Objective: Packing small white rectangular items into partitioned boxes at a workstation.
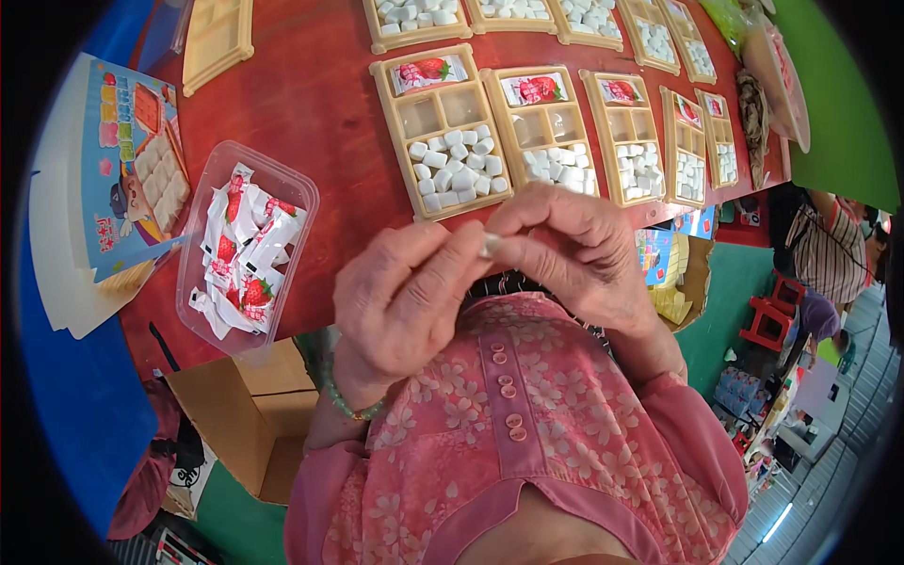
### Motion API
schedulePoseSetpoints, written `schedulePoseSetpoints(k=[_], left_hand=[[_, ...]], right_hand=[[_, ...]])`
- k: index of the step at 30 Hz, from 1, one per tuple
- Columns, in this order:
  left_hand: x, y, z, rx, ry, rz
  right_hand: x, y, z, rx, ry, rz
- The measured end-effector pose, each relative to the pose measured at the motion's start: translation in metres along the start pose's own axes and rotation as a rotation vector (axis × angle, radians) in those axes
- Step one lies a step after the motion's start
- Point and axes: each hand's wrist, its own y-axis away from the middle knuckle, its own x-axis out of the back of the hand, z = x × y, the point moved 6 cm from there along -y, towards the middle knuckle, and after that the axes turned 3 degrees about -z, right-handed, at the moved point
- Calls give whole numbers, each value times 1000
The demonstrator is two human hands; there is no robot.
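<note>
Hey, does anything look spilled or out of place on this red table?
Nothing stands out. The visible marshmallows sit inside the cream trays, and the strawberry-print sachets in the clear tub are jumbled but contained.

Beside my red table (311, 122), an open cardboard box (215, 403) sits to my left, while on my right I see red stools (766, 326), a person in stripes (831, 252) and a lit tube lamp (778, 523).
</note>
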Motion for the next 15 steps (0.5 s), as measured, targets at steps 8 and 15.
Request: schedulePoseSetpoints(k=[8,15], left_hand=[[1,5,-20,146,-150,-77],[-4,5,-24,190,-137,-157]], right_hand=[[15,-35,-18,395,902,168],[11,-41,-15,397,1034,145]])
